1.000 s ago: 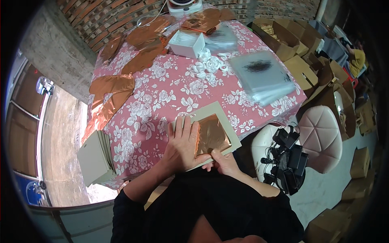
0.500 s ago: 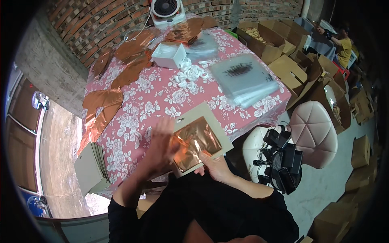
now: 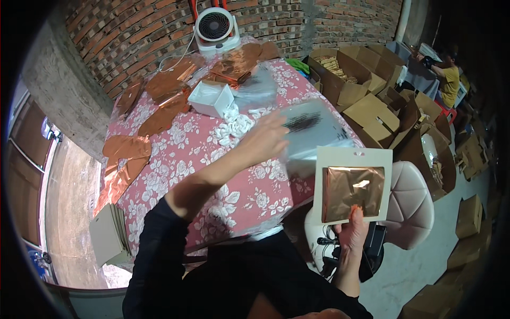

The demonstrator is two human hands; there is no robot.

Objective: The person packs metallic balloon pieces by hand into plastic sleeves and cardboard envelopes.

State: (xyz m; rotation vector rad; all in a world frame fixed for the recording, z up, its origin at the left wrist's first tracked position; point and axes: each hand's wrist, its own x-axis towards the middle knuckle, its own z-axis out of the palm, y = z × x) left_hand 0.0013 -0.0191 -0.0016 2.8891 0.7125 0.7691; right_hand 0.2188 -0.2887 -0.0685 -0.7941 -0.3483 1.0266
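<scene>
At the right, over a chair, my right hand [image 3: 351, 234] grips the lower edge of a beige hang card [image 3: 323, 159] with a cut-out at its top. My thumb lies on the front of the card, pressing a folded copper foil packet [image 3: 345, 194] against it. My left hand [image 3: 265, 138] reaches across the table with its fingers loosely apart. Its fingertips are at the left edge of a stack of clear plastic bags [image 3: 319, 135] with dark printing; whether they touch is unclear. Close by that hand lies a heap of white ties or strips [image 3: 232, 127].
A flowered pink cloth covers the table [image 3: 212, 175]. On it are a white box [image 3: 212, 101], copper foil pieces [image 3: 159, 122] and a fan [image 3: 215, 26]. More beige cards [image 3: 109, 236] stand at the left edge. Cardboard boxes [image 3: 372, 117] and a pale chair [image 3: 409, 207] are at the right.
My right hand has carried the card with its foil packet rightward, off the table's front edge. My left hand has left the card and moved forward and right to the plastic bags.
</scene>
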